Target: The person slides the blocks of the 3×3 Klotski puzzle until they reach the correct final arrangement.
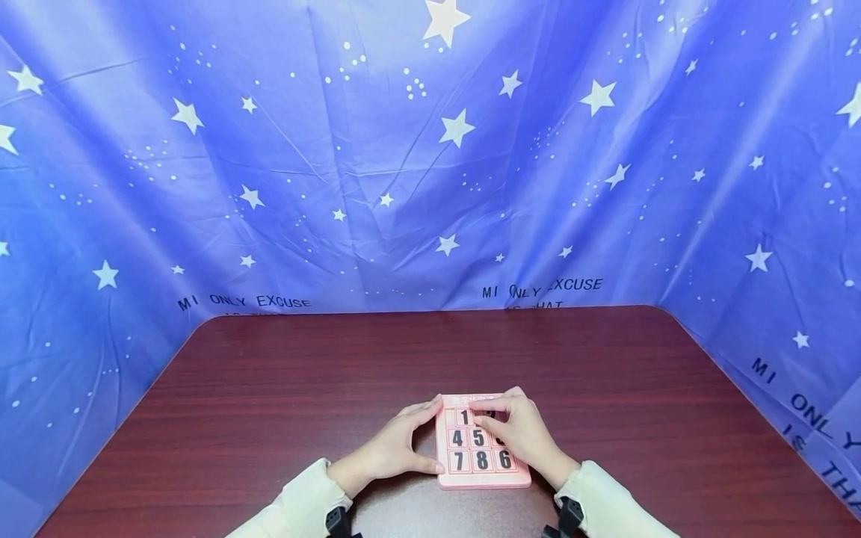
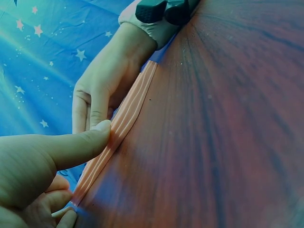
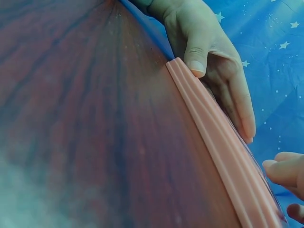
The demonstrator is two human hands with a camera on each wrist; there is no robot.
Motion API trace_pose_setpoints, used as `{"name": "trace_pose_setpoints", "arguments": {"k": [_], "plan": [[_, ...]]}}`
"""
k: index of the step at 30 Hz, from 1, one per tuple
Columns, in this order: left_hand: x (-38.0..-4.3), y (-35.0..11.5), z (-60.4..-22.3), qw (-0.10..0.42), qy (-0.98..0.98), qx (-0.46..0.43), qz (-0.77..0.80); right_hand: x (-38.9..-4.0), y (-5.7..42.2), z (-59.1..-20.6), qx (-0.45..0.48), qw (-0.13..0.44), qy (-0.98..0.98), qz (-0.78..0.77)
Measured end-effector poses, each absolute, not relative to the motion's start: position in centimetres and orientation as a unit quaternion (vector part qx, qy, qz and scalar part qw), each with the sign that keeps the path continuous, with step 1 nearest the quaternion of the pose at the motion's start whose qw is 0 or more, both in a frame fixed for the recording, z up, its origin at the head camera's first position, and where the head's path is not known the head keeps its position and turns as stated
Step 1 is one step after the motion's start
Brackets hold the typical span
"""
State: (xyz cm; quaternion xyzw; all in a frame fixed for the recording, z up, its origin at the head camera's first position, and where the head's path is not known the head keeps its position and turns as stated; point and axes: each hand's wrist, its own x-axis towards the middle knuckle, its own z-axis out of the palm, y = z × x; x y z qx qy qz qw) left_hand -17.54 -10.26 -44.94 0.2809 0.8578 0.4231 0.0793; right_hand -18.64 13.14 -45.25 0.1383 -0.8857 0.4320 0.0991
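A pink number slide puzzle (image 1: pixel 484 482) lies flat on the table, its black digits on white tiles. I can read 1, 4, 5, 7, 8 and 6; the upper right tiles are partly hidden under the right hand. My left hand (image 1: pixel 390 448) holds the puzzle's left side, thumb at the near corner and fingers at the far corner. Over the upper right of the board is my right hand (image 1: pixel 528 430), with its index finger and thumb extended to the left near the 1 tile. In the left wrist view, the left thumb (image 2: pixel 83 147) rests against the puzzle's ridged side (image 2: pixel 126 118).
The dark red wooden table (image 1: pixel 303 366) extends around the puzzle on all sides. A blue curtain (image 1: pixel 377 149) with white stars and printed words hangs behind it and along both sides. Black wrist devices (image 1: pixel 570 515) sit by the pale sleeves (image 1: pixel 306 497).
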Motion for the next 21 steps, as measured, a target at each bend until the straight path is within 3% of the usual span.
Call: {"name": "trace_pose_setpoints", "arguments": {"k": [21], "plan": [[-17.61, -10.33, -44.98, 0.081, 0.859, 0.280, 0.421, -18.69, 12.28, -45.02, 0.179, 0.100, -0.891, 0.406]]}}
